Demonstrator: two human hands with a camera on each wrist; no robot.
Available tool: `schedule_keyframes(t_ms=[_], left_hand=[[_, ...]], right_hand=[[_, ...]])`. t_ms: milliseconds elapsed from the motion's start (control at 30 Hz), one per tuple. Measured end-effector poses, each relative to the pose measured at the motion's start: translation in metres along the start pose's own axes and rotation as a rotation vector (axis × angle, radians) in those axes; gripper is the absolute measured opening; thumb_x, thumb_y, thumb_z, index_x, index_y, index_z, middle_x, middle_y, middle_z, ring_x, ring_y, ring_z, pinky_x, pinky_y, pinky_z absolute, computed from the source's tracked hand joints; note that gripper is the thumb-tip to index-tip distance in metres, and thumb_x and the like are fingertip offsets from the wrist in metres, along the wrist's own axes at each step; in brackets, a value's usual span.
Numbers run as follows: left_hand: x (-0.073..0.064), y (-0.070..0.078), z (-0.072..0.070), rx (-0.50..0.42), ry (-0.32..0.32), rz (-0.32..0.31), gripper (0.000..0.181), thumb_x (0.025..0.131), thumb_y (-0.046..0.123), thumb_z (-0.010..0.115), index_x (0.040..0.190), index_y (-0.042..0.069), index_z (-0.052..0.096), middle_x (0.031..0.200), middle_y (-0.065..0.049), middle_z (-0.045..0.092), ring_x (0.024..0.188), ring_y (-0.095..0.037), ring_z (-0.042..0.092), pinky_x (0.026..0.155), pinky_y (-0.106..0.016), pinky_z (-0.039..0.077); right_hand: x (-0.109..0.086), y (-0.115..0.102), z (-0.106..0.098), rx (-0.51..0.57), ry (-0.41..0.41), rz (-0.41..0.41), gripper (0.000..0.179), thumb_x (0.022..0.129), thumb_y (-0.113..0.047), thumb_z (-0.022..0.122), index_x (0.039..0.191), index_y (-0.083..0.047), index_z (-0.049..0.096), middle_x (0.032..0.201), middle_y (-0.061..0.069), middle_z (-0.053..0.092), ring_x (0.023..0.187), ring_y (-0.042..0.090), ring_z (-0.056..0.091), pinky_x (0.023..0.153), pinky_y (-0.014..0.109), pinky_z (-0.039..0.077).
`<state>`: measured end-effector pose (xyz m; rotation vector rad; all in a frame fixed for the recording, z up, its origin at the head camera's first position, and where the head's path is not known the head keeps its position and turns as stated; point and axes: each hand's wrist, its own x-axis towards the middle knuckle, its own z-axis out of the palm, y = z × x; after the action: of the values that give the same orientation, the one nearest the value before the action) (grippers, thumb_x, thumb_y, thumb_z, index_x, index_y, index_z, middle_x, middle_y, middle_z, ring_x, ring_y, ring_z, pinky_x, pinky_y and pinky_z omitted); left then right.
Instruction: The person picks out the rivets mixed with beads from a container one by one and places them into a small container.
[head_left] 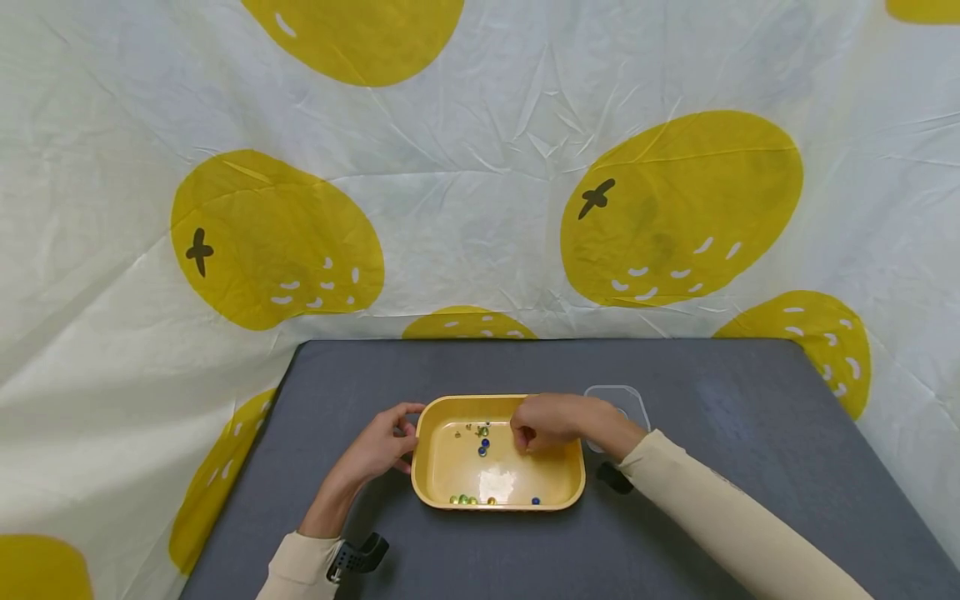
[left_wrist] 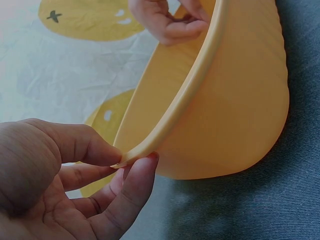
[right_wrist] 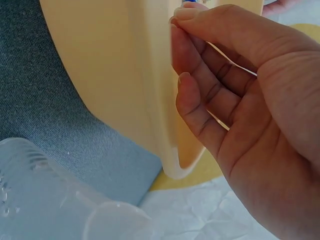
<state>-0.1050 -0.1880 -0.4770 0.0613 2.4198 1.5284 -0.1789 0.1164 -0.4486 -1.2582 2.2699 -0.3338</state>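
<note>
A yellow plastic tub (head_left: pixel 498 406) stands on the table with several small glass marbles inside. My left hand (head_left: pixel 382 442) pinches its rim at the left end; in the left wrist view the thumb and fingers (left_wrist: pixel 135 187) meet at that rim. My right hand (head_left: pixel 551 421) reaches over the right part of the tub, fingers curled and fingertips together. A blue spot (right_wrist: pixel 189 1) shows beside those fingertips in the right wrist view; whether they hold it is unclear. Blue marbles (head_left: pixel 484 444) lie left of that hand, and green marbles (head_left: pixel 462 500) rest along the near wall.
A clear plastic container (right_wrist: pixel 55 192) stands just right of the tub, partly behind my right wrist in the head view. The grey table (head_left: pixel 697 500) reaches back to a white cloth (head_left: pixel 480 225) printed with yellow fruit shapes.
</note>
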Motion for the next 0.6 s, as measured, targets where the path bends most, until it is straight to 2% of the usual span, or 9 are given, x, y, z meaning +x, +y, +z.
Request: schedule_keyframes(t_ms=[233,433,600], left_hand=[[0.001,0.000,0.001,0.007,0.008,-0.012,0.052,0.095,-0.005,0.056,0.146,0.000,0.049,0.090,-0.015,0.051,0.070,-0.025,0.061,0.057,-0.044,0.062],[0.001,-0.001,0.001,0.011,0.007,-0.013,0.051,0.096,-0.005,0.057,0.146,0.000,0.049,0.090,-0.014,0.051,0.070,-0.024,0.061,0.056,-0.042,0.062],[0.000,-0.001,0.000,-0.002,0.001,-0.009,0.051,0.096,-0.005,0.057,0.146,0.001,0.049,0.091,-0.015,0.051,0.071,-0.025,0.061,0.057,-0.044,0.062]], right_hand=[[-0.010,0.002,-0.004,0.035,0.042,0.031,0.011,0.091,0.000,0.067,0.088,-0.008,0.074,0.077,-0.006,0.063,0.067,0.005,0.051,0.063,0.019,0.046],[-0.017,0.006,-0.006,0.034,0.068,-0.021,0.009,0.091,-0.001,0.068,0.088,-0.008,0.073,0.076,-0.007,0.062,0.067,0.004,0.050,0.063,0.019,0.046],[-0.021,0.007,-0.008,0.064,0.075,-0.031,0.007,0.091,-0.002,0.068,0.089,-0.007,0.072,0.077,-0.008,0.061,0.068,0.003,0.050,0.064,0.019,0.047]])
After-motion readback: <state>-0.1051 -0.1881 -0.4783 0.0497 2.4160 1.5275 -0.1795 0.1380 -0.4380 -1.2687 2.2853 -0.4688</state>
